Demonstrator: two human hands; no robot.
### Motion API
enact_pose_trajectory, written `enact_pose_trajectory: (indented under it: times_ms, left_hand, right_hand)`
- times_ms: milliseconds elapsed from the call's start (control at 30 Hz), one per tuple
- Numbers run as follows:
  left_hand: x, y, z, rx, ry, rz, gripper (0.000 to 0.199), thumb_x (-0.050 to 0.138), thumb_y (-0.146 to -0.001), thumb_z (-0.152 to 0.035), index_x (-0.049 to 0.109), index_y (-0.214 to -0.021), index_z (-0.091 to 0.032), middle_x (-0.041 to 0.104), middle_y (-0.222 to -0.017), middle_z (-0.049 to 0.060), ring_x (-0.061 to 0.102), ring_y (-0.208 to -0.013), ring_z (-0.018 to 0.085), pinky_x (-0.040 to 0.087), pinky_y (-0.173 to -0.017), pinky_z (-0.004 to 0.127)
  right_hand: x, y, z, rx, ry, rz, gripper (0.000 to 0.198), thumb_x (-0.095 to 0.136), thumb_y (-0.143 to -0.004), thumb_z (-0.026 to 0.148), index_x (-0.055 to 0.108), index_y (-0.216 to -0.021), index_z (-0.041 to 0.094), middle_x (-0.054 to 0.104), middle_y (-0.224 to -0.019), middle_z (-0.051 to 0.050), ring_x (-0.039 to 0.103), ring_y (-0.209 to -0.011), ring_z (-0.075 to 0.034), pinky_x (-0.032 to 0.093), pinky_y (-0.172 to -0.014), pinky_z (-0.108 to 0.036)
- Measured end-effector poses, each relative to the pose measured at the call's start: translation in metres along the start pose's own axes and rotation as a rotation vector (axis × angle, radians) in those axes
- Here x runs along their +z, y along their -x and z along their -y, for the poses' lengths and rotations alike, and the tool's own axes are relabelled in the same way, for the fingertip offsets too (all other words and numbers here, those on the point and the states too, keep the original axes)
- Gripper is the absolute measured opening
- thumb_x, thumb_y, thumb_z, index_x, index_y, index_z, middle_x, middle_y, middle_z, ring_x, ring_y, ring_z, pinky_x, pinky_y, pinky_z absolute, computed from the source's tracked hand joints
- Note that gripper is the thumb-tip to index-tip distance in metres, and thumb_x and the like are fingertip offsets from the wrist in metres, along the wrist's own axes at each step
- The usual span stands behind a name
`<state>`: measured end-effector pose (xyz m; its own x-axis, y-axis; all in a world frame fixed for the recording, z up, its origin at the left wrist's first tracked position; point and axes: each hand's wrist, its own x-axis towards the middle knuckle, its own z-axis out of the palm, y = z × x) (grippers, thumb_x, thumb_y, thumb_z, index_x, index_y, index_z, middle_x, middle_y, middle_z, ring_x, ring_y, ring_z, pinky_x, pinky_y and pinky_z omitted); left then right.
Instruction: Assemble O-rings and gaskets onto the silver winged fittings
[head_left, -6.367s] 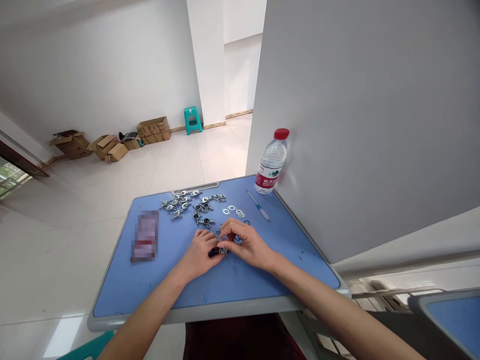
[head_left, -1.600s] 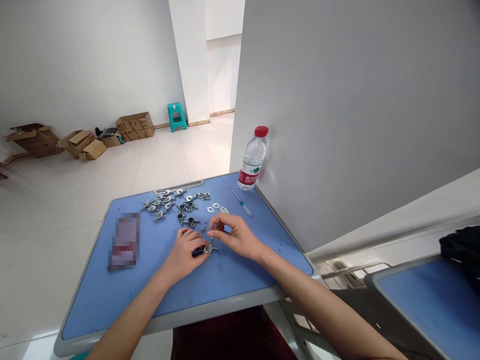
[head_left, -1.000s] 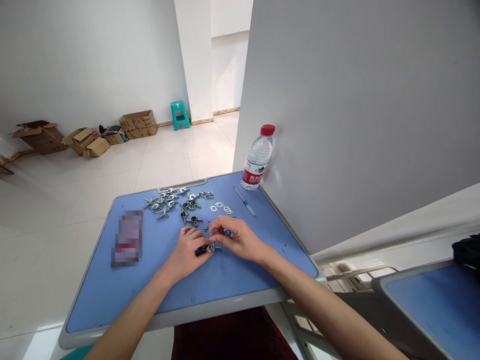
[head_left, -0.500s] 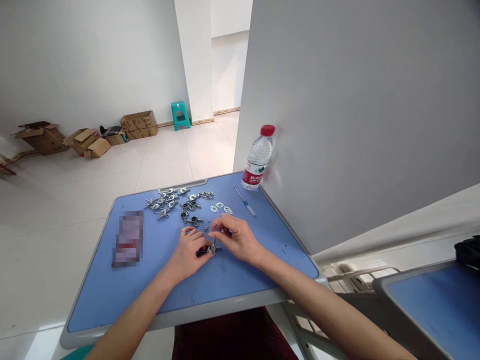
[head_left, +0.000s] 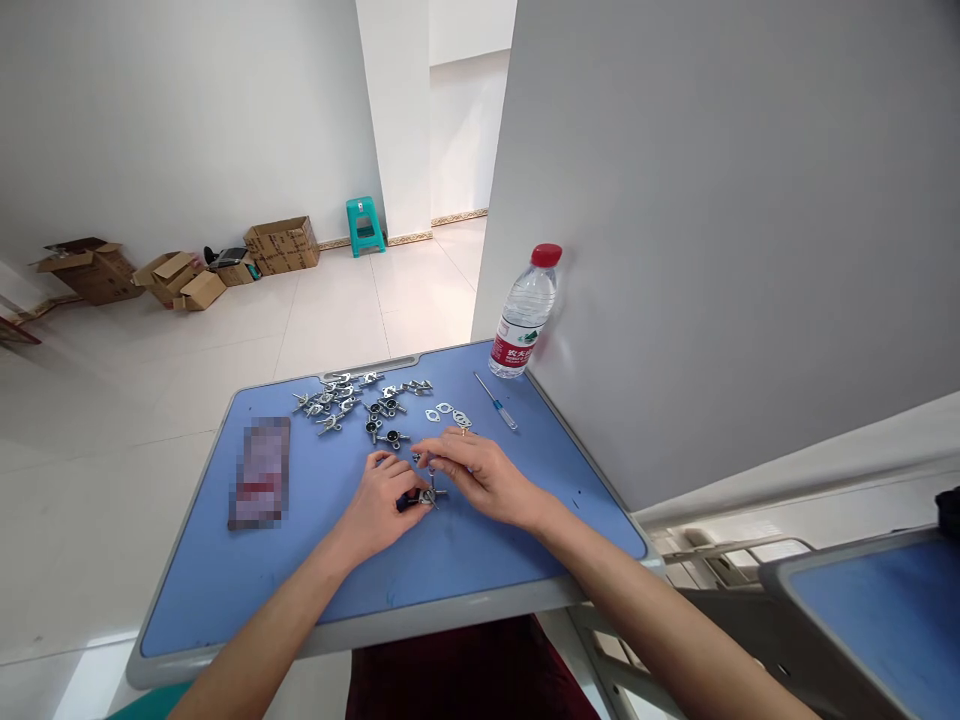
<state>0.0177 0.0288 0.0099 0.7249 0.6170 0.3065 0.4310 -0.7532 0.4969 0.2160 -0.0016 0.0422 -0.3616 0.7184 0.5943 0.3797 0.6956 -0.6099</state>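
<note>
My left hand is closed around a small metal fitting with thin projecting arms, holding it low over the table. Above the fitting, my right hand pinches what looks like a small screwdriver. Its thin shaft points down onto the fitting, and the fingers hide most of its handle. Just beyond my fingertips lie tiny screws, partly covered by the right hand. Several round black-centred metal fittings sit farther back. Flat oval metal plates rest behind my right hand.
The blue table also carries a pile of metal fittings, another screwdriver, a blurred-out flat object and a water bottle by the grey partition. Cardboard boxes and a green stool stand beyond.
The right hand's fingers have shifted and stretched slightly leftward over the screwdriver. My left hand keeps its hold on the fitting. The whole view has moved a little.
</note>
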Motion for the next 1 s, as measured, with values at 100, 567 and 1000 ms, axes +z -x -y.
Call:
enact_pose_trajectory:
  times_ms: [100,567,1000]
  left_hand:
    - [0.0,0.0,-0.001,0.004,-0.017,0.0,0.003,0.062,-0.085,-0.02,0.06,-0.083,-0.022,0.061,-0.074,-0.002,0.058,-0.076,0.017,0.036,-0.096,0.044]
    - [-0.002,-0.001,-0.003,-0.002,-0.043,0.003,0.004,0.06,-0.087,-0.023,0.061,-0.084,-0.022,0.061,-0.072,-0.002,0.056,-0.07,0.016,0.037,-0.096,0.045]
    - [-0.003,0.0,-0.003,-0.011,-0.04,0.028,0.003,0.062,-0.086,-0.021,0.06,-0.084,-0.022,0.062,-0.074,-0.003,0.058,-0.074,0.017,0.036,-0.097,0.044]
  right_hand:
    - [0.001,0.0,0.002,0.089,-0.011,-0.031,0.024,0.042,-0.101,0.026,0.065,-0.103,0.022,0.071,-0.081,-0.003,0.058,-0.072,-0.016,0.048,-0.071,-0.03]
    - [0.009,0.002,0.0,0.311,-0.067,-0.203,0.011,0.059,-0.089,0.028,0.058,-0.081,0.019,0.062,-0.073,-0.001,0.053,-0.065,-0.013,0.045,-0.06,-0.026]
    - [-0.002,0.003,-0.003,0.036,0.069,0.006,0.029,0.041,-0.1,0.021,0.058,-0.125,0.021,0.068,-0.096,-0.007,0.06,-0.084,-0.019,0.051,-0.073,-0.033]
